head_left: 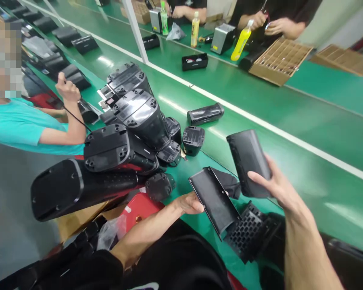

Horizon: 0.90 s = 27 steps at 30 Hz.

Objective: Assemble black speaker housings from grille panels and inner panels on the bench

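My right hand (276, 183) grips a curved black plastic shell (248, 161), held upright over the green belt. My left hand (189, 202) holds the edge of a second black half-shell (213, 199), tilted with its hollow side up. That half-shell rests against a black grille part (248, 233) near the table's front edge. A stack of black housings (130, 137) is piled just left of my left hand.
A green conveyor belt (290, 112) with a white stripe runs diagonally. Loose black housings (205, 113) lie on it. A person in a teal shirt (24, 127) works at left. Across the belt, other people's hands, bottles (241, 41) and a cardboard divider tray (280, 60).
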Available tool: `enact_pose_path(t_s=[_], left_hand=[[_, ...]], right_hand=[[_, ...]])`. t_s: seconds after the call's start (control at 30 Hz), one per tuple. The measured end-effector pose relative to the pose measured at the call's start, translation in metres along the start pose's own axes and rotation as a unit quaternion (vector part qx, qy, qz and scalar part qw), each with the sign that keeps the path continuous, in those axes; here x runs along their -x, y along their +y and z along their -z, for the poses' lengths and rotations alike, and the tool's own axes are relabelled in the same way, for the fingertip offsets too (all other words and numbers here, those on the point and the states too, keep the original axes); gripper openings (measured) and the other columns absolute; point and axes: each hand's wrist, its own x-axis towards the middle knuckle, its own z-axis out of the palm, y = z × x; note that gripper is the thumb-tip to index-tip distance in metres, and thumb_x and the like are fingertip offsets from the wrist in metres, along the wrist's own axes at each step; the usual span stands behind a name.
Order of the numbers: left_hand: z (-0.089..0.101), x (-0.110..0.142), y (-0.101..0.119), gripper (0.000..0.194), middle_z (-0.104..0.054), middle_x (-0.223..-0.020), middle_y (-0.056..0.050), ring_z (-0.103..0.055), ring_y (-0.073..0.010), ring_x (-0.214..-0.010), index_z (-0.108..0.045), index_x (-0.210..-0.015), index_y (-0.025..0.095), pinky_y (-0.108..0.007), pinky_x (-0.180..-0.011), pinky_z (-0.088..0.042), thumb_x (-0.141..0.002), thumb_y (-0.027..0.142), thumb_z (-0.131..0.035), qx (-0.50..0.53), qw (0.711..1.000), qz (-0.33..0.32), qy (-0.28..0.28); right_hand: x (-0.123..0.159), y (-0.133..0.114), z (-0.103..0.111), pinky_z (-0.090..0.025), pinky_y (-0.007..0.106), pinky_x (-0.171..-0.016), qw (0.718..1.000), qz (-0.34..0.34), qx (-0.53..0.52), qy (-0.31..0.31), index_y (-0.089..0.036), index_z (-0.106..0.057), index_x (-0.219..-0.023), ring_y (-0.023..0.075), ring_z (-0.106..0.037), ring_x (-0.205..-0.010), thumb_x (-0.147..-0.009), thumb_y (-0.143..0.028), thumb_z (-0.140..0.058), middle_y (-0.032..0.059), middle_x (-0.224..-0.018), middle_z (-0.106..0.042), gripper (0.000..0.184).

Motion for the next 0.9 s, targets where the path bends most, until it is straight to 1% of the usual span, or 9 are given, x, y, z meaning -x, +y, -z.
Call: enact_pose_path(t_s=[0.07,0.17,0.23,0.3,0.4,0.53,0.63,0.8,0.9], left_hand=[[-0.004,-0.001,0.001,0.092,-0.063,-0.147,-0.017,-0.056,-0.0398,-0.139,-0.066,-0.140,0.020,-0.052,-0.115,-0.042,-0.053,0.037,-0.091,0.010,0.998,0.016,-0.058],[-0.012,-0.004,0.000,0.090,-0.063,-0.147,-0.014,-0.052,-0.0361,-0.143,-0.063,-0.143,0.022,-0.048,-0.117,-0.040,-0.057,0.030,-0.090,0.011,0.996,0.013,-0.086],[-0.021,-0.007,-0.002,0.083,-0.068,-0.139,-0.014,-0.057,-0.0362,-0.138,-0.068,-0.136,0.021,-0.048,-0.115,-0.042,-0.057,0.029,-0.090,0.009,0.996,0.001,-0.089],[-0.031,-0.010,-0.005,0.076,-0.072,-0.132,-0.014,-0.062,-0.0364,-0.131,-0.071,-0.130,0.020,-0.049,-0.114,-0.043,-0.058,0.029,-0.092,0.006,0.996,-0.016,-0.089],[-0.043,-0.012,-0.010,0.078,-0.072,-0.133,-0.015,-0.063,-0.0361,-0.129,-0.069,-0.131,0.019,-0.048,-0.113,-0.045,-0.058,0.028,-0.094,0.004,0.994,-0.034,-0.105],[-0.044,-0.013,-0.018,0.079,-0.069,-0.136,-0.017,-0.064,-0.0368,-0.129,-0.068,-0.133,0.018,-0.048,-0.109,-0.049,-0.059,0.026,-0.095,0.006,0.991,-0.038,-0.126],[-0.041,-0.013,-0.022,0.075,-0.072,-0.130,-0.017,-0.067,-0.0354,-0.124,-0.070,-0.127,0.017,-0.046,-0.106,-0.051,-0.058,0.027,-0.096,0.003,0.992,-0.045,-0.120],[-0.039,-0.011,-0.021,0.070,-0.075,-0.120,-0.014,-0.070,-0.0305,-0.113,-0.071,-0.124,0.016,-0.042,-0.099,-0.053,-0.059,0.029,-0.095,-0.017,0.991,-0.053,-0.118],[-0.036,-0.010,-0.021,0.071,-0.075,-0.118,-0.013,-0.069,-0.0290,-0.113,-0.070,-0.126,0.018,-0.043,-0.100,-0.053,-0.061,0.031,-0.095,-0.038,0.992,-0.040,-0.114]], right_hand=[[0.055,-0.011,0.011,-0.050,0.048,-0.111,0.998,-0.007,-0.025,0.059,-0.028,-0.035,-0.163,0.0403,-0.056,-0.136,-0.074,-0.078,-0.071,0.0104,-0.157,-0.052,0.109],[0.126,-0.021,0.013,-0.055,0.051,-0.103,0.994,-0.026,-0.004,0.109,-0.029,-0.039,-0.162,0.0431,-0.060,-0.131,-0.069,-0.078,-0.075,0.0111,-0.153,-0.056,0.111],[0.159,-0.027,0.007,-0.058,0.054,-0.097,0.992,-0.029,0.026,0.116,-0.032,-0.039,-0.162,0.0438,-0.064,-0.125,-0.066,-0.077,-0.076,0.0104,-0.149,-0.060,0.112],[0.181,-0.032,-0.003,-0.059,0.056,-0.094,0.992,-0.026,0.052,0.111,-0.035,-0.037,-0.162,0.0429,-0.067,-0.120,-0.066,-0.076,-0.076,0.0091,-0.145,-0.062,0.112],[0.197,-0.040,-0.019,-0.059,0.055,-0.092,0.990,-0.019,0.076,0.116,-0.037,-0.035,-0.163,0.0400,-0.068,-0.116,-0.070,-0.074,-0.075,0.0082,-0.140,-0.064,0.107],[0.204,-0.044,-0.033,-0.059,0.051,-0.088,0.986,-0.016,0.106,0.130,-0.036,-0.036,-0.162,0.0399,-0.065,-0.120,-0.075,-0.072,-0.071,0.0091,-0.140,-0.062,0.101],[0.204,-0.043,-0.037,-0.059,0.049,-0.085,0.987,-0.023,0.107,0.115,-0.034,-0.035,-0.163,0.0400,-0.066,-0.117,-0.072,-0.073,-0.073,0.0103,-0.138,-0.063,0.106],[0.203,-0.047,-0.041,-0.056,0.053,-0.093,0.988,-0.046,0.106,0.098,-0.035,-0.030,-0.165,0.0407,-0.065,-0.120,-0.077,-0.076,-0.068,0.0109,-0.141,-0.060,0.104],[0.199,-0.041,-0.041,-0.057,0.055,-0.089,0.989,-0.068,0.105,0.079,-0.034,-0.029,-0.165,0.0421,-0.067,-0.115,-0.073,-0.076,-0.071,0.0139,-0.140,-0.061,0.110]])
